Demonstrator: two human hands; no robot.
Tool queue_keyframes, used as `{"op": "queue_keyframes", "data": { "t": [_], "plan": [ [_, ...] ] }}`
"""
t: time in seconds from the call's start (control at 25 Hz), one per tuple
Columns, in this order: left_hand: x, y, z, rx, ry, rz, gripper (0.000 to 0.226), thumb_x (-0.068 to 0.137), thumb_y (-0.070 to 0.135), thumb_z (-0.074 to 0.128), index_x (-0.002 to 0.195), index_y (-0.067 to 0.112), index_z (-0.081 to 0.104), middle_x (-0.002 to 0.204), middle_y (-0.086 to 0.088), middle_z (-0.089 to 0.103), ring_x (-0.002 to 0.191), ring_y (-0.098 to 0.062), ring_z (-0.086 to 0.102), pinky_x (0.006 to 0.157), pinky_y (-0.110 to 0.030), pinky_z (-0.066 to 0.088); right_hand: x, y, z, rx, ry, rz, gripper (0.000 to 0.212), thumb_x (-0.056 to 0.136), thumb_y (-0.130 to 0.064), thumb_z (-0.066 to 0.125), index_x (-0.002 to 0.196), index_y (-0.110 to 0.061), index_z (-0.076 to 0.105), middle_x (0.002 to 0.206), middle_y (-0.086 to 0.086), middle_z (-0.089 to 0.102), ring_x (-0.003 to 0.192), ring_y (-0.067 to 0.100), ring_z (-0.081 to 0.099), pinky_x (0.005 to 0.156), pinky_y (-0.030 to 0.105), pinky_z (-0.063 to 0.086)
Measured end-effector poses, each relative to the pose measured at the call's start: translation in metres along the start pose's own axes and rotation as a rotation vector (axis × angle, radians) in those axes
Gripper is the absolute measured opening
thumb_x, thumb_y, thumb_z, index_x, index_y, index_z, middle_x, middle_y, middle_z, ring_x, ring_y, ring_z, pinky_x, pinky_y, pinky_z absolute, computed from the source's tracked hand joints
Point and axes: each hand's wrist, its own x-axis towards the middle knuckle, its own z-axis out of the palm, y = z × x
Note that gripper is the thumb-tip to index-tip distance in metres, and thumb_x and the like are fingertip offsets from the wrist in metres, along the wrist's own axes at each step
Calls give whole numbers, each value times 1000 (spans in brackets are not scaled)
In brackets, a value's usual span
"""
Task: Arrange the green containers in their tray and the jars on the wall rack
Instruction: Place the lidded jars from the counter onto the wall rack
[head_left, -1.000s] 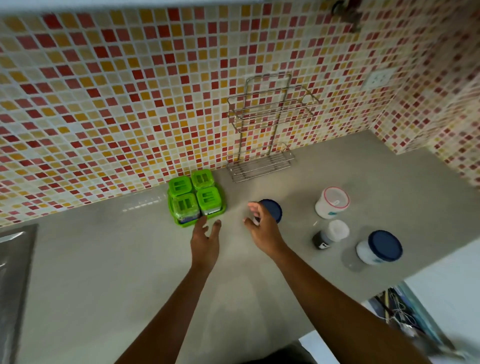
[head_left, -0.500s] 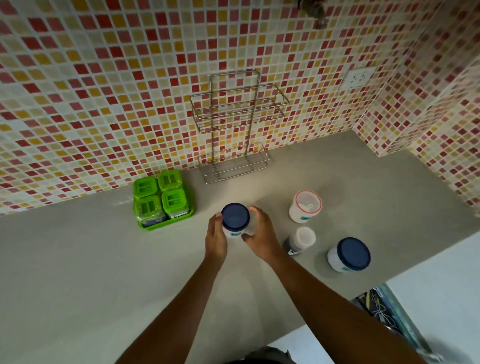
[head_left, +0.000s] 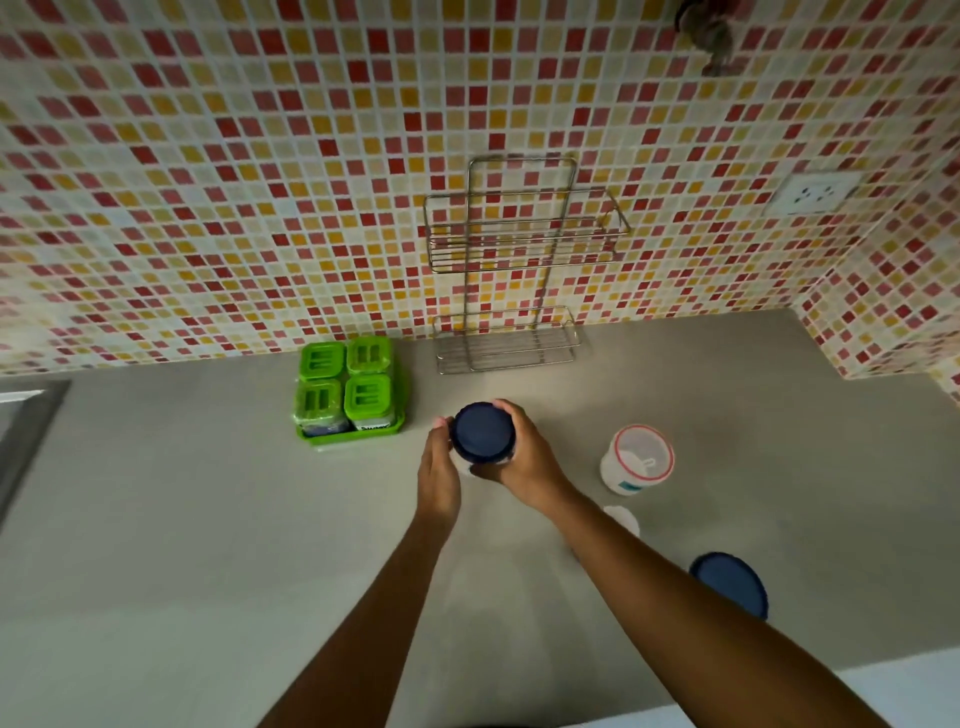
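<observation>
Several green containers (head_left: 345, 382) stand together in their green tray (head_left: 353, 437) near the tiled wall. A jar with a dark blue lid (head_left: 483, 432) is held above the counter between my left hand (head_left: 439, 467) and my right hand (head_left: 524, 457), both closed around its sides. The two-tier wire wall rack (head_left: 511, 260) hangs behind it with nothing on either shelf. To the right stand a white jar with a red-rimmed clear lid (head_left: 636, 460), a small white-capped jar (head_left: 623, 519) partly hidden by my right forearm, and a second blue-lidded jar (head_left: 730, 584).
The grey counter (head_left: 208, 545) runs to a tiled corner at the right. A metal sink edge (head_left: 26, 431) shows at far left. A white wall socket (head_left: 815, 193) sits right of the rack, and a tap (head_left: 706, 36) is above.
My left hand left the green tray and joined the right hand on the blue-lidded jar. Both hands now hold it lifted off the counter, closer to the rack.
</observation>
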Motion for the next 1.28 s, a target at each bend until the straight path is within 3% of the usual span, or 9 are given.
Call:
{"op": "queue_keyframes", "data": {
  "t": [0.12,0.24,0.4,0.48,0.6,0.84,0.92,1.08,1.28],
  "plan": [
    [-3,37,8,-9,21,119,55,101,54,24,125,24,63,125,-1,66,121,-14,57,109,-47,42,11,-26,-28,81,-17,-64,97,62,-24,92,142,-24,38,144,-3,45,131,16,42,103,36,51],
    [0,88,20,-51,20,294,57,101,54,21,126,24,62,125,4,66,121,-8,57,106,-40,45,28,-69,-64,138,-2,-163,96,57,-42,89,140,-34,39,142,-11,44,129,11,42,90,18,53],
    [22,153,37,-113,18,441,56,101,52,19,131,26,58,131,11,61,116,7,53,100,-25,37,58,-129,-106,169,33,-307,92,64,-28,90,141,-29,39,141,-6,46,130,11,45,93,23,55],
    [38,177,44,-163,48,431,57,102,51,20,141,23,51,146,6,50,129,-3,45,107,-26,29,72,-152,-124,160,54,-339,92,65,-24,90,142,-23,39,140,-4,48,129,13,47,97,28,53],
    [59,200,50,-197,90,403,56,103,48,18,145,24,46,157,2,36,137,-7,32,114,-35,22,90,-176,-144,163,69,-399,87,68,-19,89,141,-19,41,140,0,50,128,14,49,96,21,52],
    [76,210,64,-226,-18,279,73,97,61,3,156,23,21,166,-4,13,153,-27,10,120,-49,9,130,-203,-157,227,50,-389,85,70,-12,87,141,-17,41,142,3,47,123,17,53,90,26,56],
    [78,207,66,-235,-27,271,73,97,60,1,157,22,19,166,-5,11,153,-28,8,120,-49,8,143,-203,-154,205,34,-366,84,71,-9,86,141,-15,40,142,5,48,122,17,52,87,24,57],
    [87,204,62,-172,-24,242,76,95,63,1,156,24,21,166,-3,15,153,-27,10,120,-50,9,164,-192,-149,133,-11,-316,83,71,-7,85,142,-12,41,141,8,50,127,23,50,100,34,51],
    [89,202,62,-134,-30,238,75,97,62,2,156,20,23,165,-5,18,152,-26,14,120,-47,11,178,-180,-143,94,-27,-261,83,67,-10,88,139,-15,46,135,3,54,125,21,51,102,38,50]
  ]
}}
